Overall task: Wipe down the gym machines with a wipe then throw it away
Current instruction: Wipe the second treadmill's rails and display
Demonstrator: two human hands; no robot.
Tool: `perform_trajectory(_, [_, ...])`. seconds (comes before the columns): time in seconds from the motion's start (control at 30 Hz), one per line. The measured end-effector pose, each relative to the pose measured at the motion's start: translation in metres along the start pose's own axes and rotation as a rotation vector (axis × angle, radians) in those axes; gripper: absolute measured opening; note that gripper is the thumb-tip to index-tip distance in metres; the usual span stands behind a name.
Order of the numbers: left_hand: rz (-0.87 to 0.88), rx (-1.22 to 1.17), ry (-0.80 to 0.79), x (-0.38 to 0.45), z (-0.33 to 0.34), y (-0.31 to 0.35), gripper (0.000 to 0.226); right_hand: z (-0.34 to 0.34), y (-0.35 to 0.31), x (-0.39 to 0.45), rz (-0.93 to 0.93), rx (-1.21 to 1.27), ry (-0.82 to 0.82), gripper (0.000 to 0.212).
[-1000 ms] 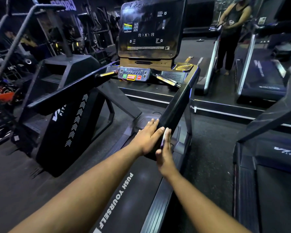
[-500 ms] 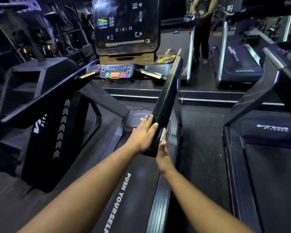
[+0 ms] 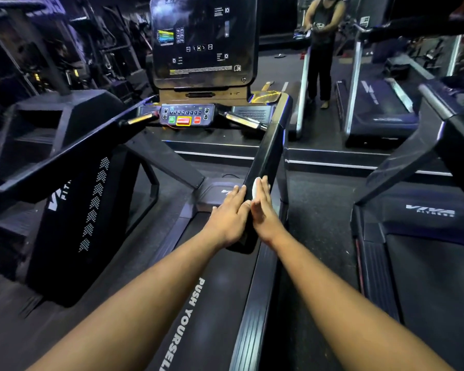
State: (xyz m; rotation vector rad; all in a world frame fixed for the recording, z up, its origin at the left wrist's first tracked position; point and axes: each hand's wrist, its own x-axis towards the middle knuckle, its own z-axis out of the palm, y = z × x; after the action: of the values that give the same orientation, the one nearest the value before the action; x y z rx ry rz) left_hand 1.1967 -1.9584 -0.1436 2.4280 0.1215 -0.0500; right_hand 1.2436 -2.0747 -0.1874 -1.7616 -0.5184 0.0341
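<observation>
**Wipe pressed to the treadmill's right handrail**

A white wipe (image 3: 256, 189) lies against the treadmill's right handrail (image 3: 267, 159), low on the rail's sloping black face. Only a small edge of it shows, under the fingers of the right hand (image 3: 264, 210). That hand lies flat, fingers straight and together, pressing the wipe to the outer side of the rail, with the forearm stretched out from the lower right. The left hand (image 3: 229, 212) lies with straight fingers on the inner side of the same rail, just beside the right hand, the two nearly touching at the thumbs; its forearm reaches in from the lower left. Neither hand curls round anything.

The rail rises to the console (image 3: 187, 115), which has a row of small buttons and green, red and yellow-framed keys, below a large dark screen (image 3: 202, 38). Under the arms runs the treadmill belt (image 3: 214, 303), printed with "PUSH YOURSELF". A second treadmill (image 3: 423, 236) stands to the right and a black stair machine (image 3: 73, 183) to the left. Farther back, a person (image 3: 320, 49) in dark clothes stands at another treadmill.
</observation>
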Motion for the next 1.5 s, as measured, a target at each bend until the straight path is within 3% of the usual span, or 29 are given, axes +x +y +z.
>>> perform_trajectory(0.23, [-0.041, 0.114, -0.012, 0.003, -0.003, 0.004, 0.058, 0.005, 0.028, -0.031, -0.187, -0.129, -0.153, 0.121])
perform_trajectory(0.5, [-0.075, 0.251, -0.005, 0.017, -0.003, 0.018, 0.061, -0.037, 0.018, 0.053, -0.084, -0.154, -0.188, 0.144])
perform_trajectory(0.63, [-0.077, 0.202, -0.017, 0.018, -0.002, 0.018, 0.061, -0.024, 0.032, 0.011, -0.261, -0.196, -0.245, 0.123])
perform_trajectory(0.8, [-0.066, 0.211, 0.007, 0.017, -0.001, 0.017, 0.063, -0.028, 0.051, 0.009, -0.372, -0.219, -0.284, 0.117])
perform_trajectory(1.0, [-0.069, 0.298, 0.057, 0.014, 0.001, 0.02, 0.059, -0.026, 0.043, 0.046, -0.127, -0.061, -0.136, 0.121])
perform_trajectory(1.17, [-0.057, 0.305, 0.072, 0.015, -0.001, 0.019, 0.059, -0.001, 0.036, -0.026, -0.246, 0.011, -0.19, 0.117])
perform_trajectory(1.27, [-0.036, 0.303, 0.054, 0.015, 0.0, 0.018, 0.059, -0.004, 0.042, -0.008, -0.245, 0.017, -0.139, 0.115])
perform_trajectory(1.5, [-0.031, 0.303, 0.054, 0.018, 0.001, 0.013, 0.06, 0.0, 0.041, 0.015, 0.088, 0.177, 0.002, 0.129])
